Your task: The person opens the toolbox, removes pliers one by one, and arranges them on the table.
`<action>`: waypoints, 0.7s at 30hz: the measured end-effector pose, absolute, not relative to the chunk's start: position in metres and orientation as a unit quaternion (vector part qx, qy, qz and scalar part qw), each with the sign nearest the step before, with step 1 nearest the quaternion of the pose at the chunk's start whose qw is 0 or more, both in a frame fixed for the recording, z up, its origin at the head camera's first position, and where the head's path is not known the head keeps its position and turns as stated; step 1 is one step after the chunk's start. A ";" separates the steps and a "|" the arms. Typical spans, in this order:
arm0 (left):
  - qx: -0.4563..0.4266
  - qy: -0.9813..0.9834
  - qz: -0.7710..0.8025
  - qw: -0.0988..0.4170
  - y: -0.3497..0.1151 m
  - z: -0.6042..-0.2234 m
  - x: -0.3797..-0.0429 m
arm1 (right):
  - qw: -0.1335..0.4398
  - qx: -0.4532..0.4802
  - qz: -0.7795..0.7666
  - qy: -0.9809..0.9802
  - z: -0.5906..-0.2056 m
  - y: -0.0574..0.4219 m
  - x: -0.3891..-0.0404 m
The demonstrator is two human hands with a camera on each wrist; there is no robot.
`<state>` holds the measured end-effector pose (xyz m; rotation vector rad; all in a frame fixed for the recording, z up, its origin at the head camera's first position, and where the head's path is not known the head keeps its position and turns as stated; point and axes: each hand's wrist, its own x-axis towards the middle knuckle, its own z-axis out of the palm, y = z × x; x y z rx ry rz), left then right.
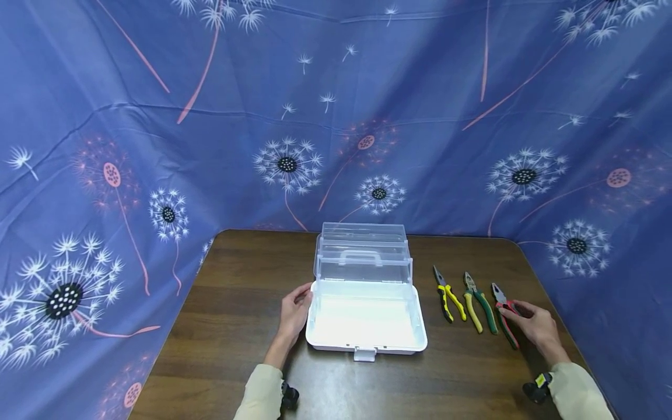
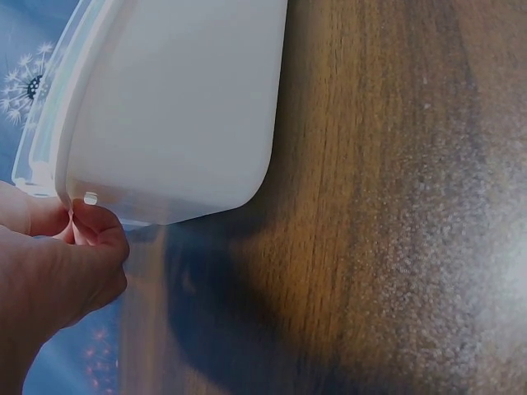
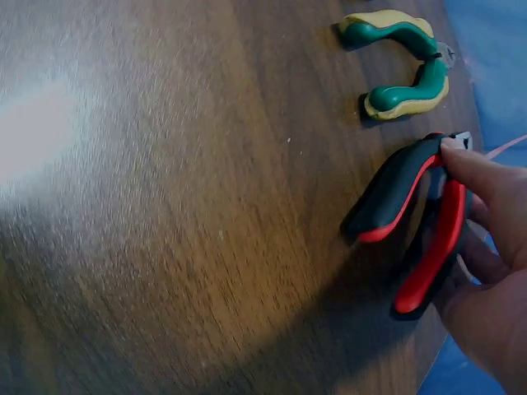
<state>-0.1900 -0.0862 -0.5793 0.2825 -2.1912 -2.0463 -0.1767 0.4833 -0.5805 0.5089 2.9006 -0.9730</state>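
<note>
A white plastic box [image 1: 364, 321] stands on the table with its clear lid [image 1: 364, 268] swung up at the back. At the box's left side my left hand [image 1: 294, 315] pinches the rim between thumb and fingers, as the left wrist view shows close up. On the right, my right hand [image 1: 538, 326] grips pliers with red and black handles [image 3: 399, 185], thumb and fingers near their pivot. The handles are spread apart, and the metal head points toward the back of the table.
Left of the gripped pliers lie pliers with green and yellow handles [image 1: 491, 316], then needle-nose pliers with yellow and black handles [image 1: 445, 297], nearer the box. A latch [image 1: 364, 354] hangs at the box's front. Blue dandelion-patterned cloth [image 1: 446, 116] hangs behind the wooden table [image 1: 236, 280].
</note>
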 end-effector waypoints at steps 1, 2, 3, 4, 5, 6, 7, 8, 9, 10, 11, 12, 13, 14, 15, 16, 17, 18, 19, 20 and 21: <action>0.095 -0.725 -0.680 0.061 -0.086 -0.579 -0.190 | 0.017 0.161 -0.311 0.937 -0.581 0.483 -0.176; 0.096 -0.723 -0.682 0.059 -0.087 -0.579 -0.191 | 0.013 0.159 -0.308 0.938 -0.581 0.482 -0.175; 0.098 -0.722 -0.683 0.055 -0.087 -0.579 -0.191 | 0.009 0.155 -0.308 0.939 -0.581 0.481 -0.175; 0.099 -0.721 -0.683 0.052 -0.088 -0.579 -0.191 | 0.004 0.150 -0.309 0.939 -0.581 0.480 -0.174; 0.100 -0.720 -0.685 0.049 -0.089 -0.579 -0.191 | -0.002 0.148 -0.311 0.939 -0.582 0.479 -0.174; 0.106 -0.715 -0.690 0.043 -0.090 -0.579 -0.192 | -0.007 0.145 -0.312 0.939 -0.581 0.477 -0.174; 0.109 -0.712 -0.693 0.039 -0.090 -0.579 -0.192 | -0.014 0.144 -0.313 0.939 -0.582 0.476 -0.173; 0.110 -0.711 -0.694 0.036 -0.091 -0.579 -0.193 | -0.022 0.146 -0.314 0.938 -0.582 0.474 -0.173; 0.113 -0.709 -0.695 0.033 -0.092 -0.579 -0.193 | -0.031 0.152 -0.316 0.936 -0.582 0.472 -0.173; 0.115 -0.708 -0.696 0.031 -0.092 -0.579 -0.194 | -0.040 0.163 -0.321 0.932 -0.582 0.471 -0.173; 0.119 -0.707 -0.697 0.029 -0.093 -0.578 -0.194 | -0.050 0.174 -0.327 0.928 -0.582 0.469 -0.173; 0.123 -0.705 -0.698 0.028 -0.094 -0.578 -0.194 | -0.062 0.186 -0.336 0.921 -0.582 0.467 -0.174; 0.127 -0.703 -0.699 0.026 -0.095 -0.577 -0.194 | -0.075 0.197 -0.351 0.912 -0.581 0.465 -0.175; 0.130 -0.701 -0.701 0.025 -0.096 -0.577 -0.193 | -0.087 0.208 -0.372 0.900 -0.580 0.463 -0.176; 0.134 -0.698 -0.703 0.024 -0.098 -0.576 -0.193 | -0.097 0.218 -0.397 0.886 -0.578 0.461 -0.177; 0.136 -0.694 -0.706 0.023 -0.099 -0.574 -0.193 | -0.105 0.226 -0.423 0.871 -0.576 0.459 -0.178; 0.138 -0.689 -0.711 0.022 -0.100 -0.573 -0.193 | -0.113 0.231 -0.453 0.853 -0.574 0.456 -0.179; 0.140 -0.685 -0.714 0.022 -0.102 -0.571 -0.194 | -0.117 0.235 -0.484 0.835 -0.572 0.454 -0.181; 0.142 -0.682 -0.717 0.023 -0.104 -0.570 -0.194 | -0.120 0.237 -0.516 0.814 -0.569 0.452 -0.182; 0.142 -0.680 -0.719 0.026 -0.107 -0.568 -0.195 | -0.121 0.238 -0.546 0.794 -0.567 0.450 -0.183; 0.143 -0.680 -0.718 0.030 -0.109 -0.567 -0.196 | -0.121 0.239 -0.569 0.777 -0.564 0.447 -0.185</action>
